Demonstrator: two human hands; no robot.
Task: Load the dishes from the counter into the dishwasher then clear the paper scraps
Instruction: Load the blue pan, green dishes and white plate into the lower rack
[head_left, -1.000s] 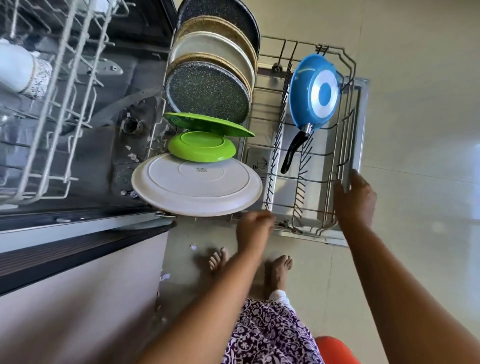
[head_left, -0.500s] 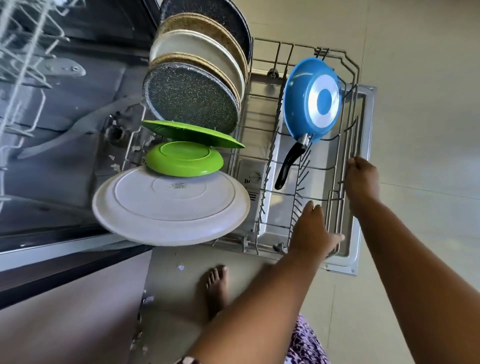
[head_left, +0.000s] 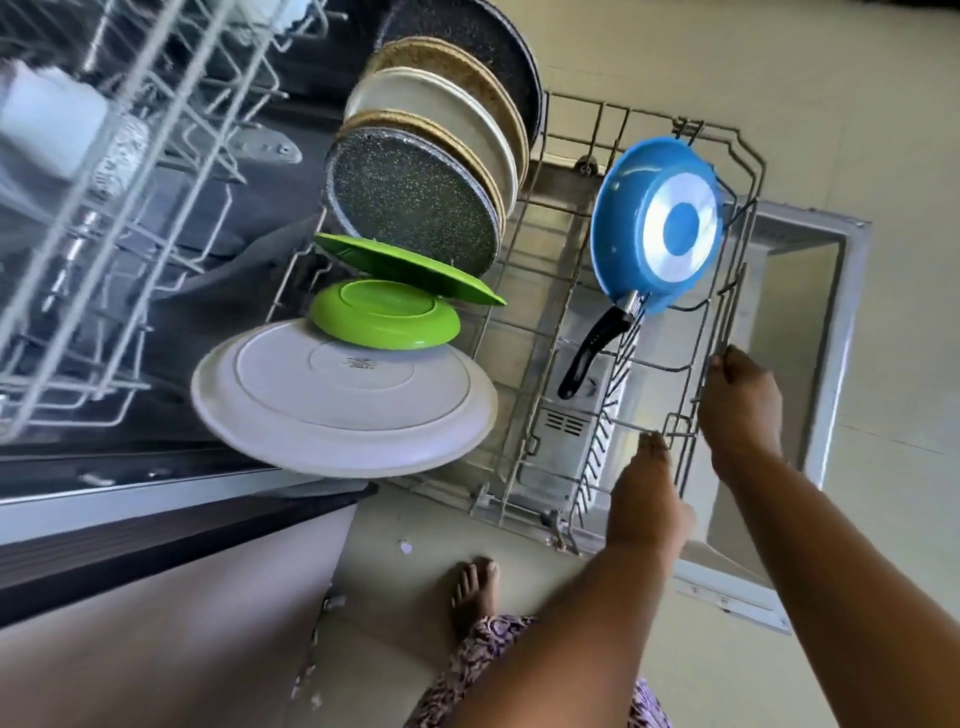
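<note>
The lower rack (head_left: 605, 106) sits out over the open dishwasher door (head_left: 810, 332) above a cream tiled floor (head_left: 779, 62), loaded with standing plates (head_left: 415, 208) and a blue pan (head_left: 654, 223). The right hand (head_left: 737, 400) curls round the rack's outer wire; the left hand (head_left: 649, 499) reaches that edge (grip unclear). A paper scrap (head_left: 405, 546) lies near a bare foot (head_left: 475, 592).

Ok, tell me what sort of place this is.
Probably a home kitchen: an open dishwasher with its lower rack pulled out, holding upright plates and a blue frying pan.
</note>
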